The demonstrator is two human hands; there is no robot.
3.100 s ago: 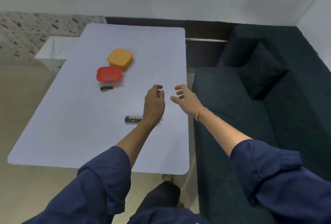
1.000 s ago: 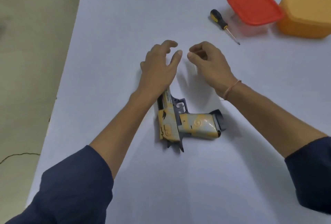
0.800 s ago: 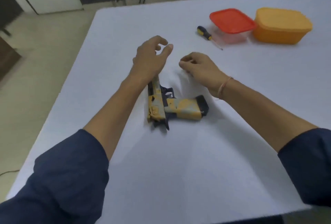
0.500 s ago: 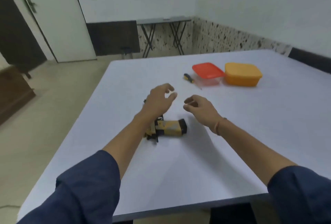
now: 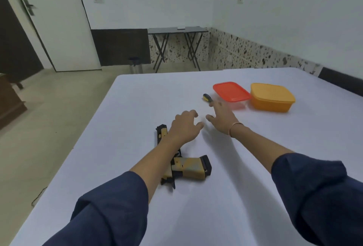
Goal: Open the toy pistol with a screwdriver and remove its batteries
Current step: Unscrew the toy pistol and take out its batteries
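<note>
Evidently the task is at its first step, fetching the tool; nothing looks opened yet. The toy pistol [image 5: 191, 169] lies flat on the white table [image 5: 137, 108], muzzle toward 12 o'clock and grip toward 3 o'clock, partly under the left forearm. The left hand [image 5: 185, 127] hovers beside the barrel, fingers loosely curled and empty. The right hand [image 5: 222, 120] is empty too, its fingers straight. Their tips are just beside the screwdriver [image 5: 207, 97], which lies at 1 o'clock from the pistol. A red-lidded box [image 5: 231, 91] and an orange box [image 5: 272, 97] stand at its 3 o'clock. Next, I judge, the right hand must close on the handle while the left steadies the pistol.
</note>
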